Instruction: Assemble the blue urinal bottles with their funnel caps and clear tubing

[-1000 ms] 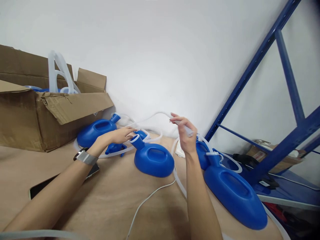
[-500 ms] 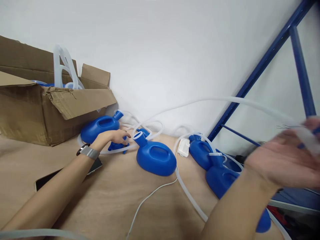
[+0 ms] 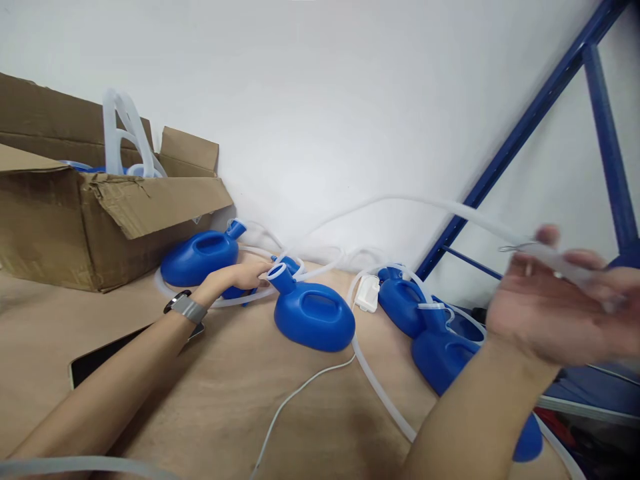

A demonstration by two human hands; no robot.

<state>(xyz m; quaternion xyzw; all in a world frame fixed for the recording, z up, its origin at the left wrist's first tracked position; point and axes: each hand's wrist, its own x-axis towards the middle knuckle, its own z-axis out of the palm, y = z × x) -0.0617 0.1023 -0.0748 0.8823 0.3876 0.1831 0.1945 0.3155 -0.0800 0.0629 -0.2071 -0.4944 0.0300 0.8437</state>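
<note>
At the right, my right hand is palm up and blurred, its fingers round the end of a translucent white plastic tube. A thin wire clip sits on the tube by the fingertips. My left hand reaches low over the table, its fingertips partly hidden behind the neck of a blue plastic urinal bottle; whether they grip anything does not show. Small blue parts lie under that hand. Another blue urinal bottle lies left of it, beside the box.
An open cardboard box with tubing and blue items stands at the left. A phone lies under my left forearm. More blue bottles, a white plastic box and a white cable are rightward. A blue metal frame leans at right.
My left hand has moved right, from above the small blue parts to behind the middle bottle's neck. My right hand has shifted slightly left with the tube, whose arc has changed.
</note>
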